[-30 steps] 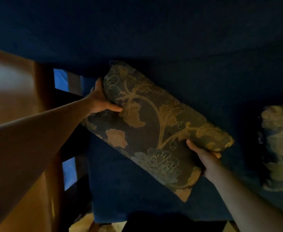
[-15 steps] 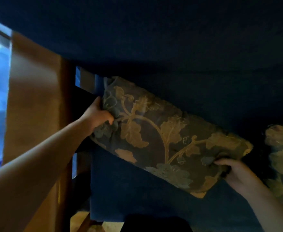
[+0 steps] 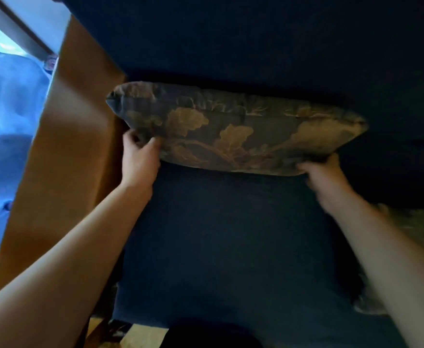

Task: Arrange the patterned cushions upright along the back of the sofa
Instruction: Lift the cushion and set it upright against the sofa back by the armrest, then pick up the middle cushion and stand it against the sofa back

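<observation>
I see the left hand [image 3: 138, 156] with fingers pinched on the lower left corner of the patterned cushion [image 3: 233, 129]. The right hand [image 3: 324, 174] grips its lower right edge. The cushion stands against the sofa back [image 3: 256, 41].

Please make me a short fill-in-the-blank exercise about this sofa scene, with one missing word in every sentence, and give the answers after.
1. The patterned cushion is held by ______ hands.
2. The left hand has its grip on the cushion's end nearest the brown wooden ______ of the sofa.
3. The right hand holds the cushion at its lower ______ corner.
4. The sofa seat below the cushion is dark ______.

Answers: two; armrest; right; blue
</observation>
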